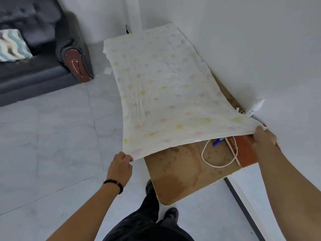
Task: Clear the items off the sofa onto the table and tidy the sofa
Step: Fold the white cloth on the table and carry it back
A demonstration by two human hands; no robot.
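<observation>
A cream blanket with pastel dots [161, 89] lies stretched over most of the brown table [177, 173]. My left hand [121, 162] pinches its near left corner. At the near right corner my right hand [263, 136] grips the cloth, lifted slightly above the tabletop. Under the raised edge I see a blue marker [218, 142], a white cable [215, 159] and an orange-brown book [245, 150] on the table. The dark grey sofa [34, 49] stands at the upper left with a chevron-patterned cushion [12, 45] on its seat.
The table stands against a white wall [260, 49] on the right, where a white plug [256, 106] hangs. Pale tiled floor [52, 136] lies between sofa and table. A scrap of paper [108, 70] lies on the floor by the sofa's arm. My legs and shoes are below the table edge.
</observation>
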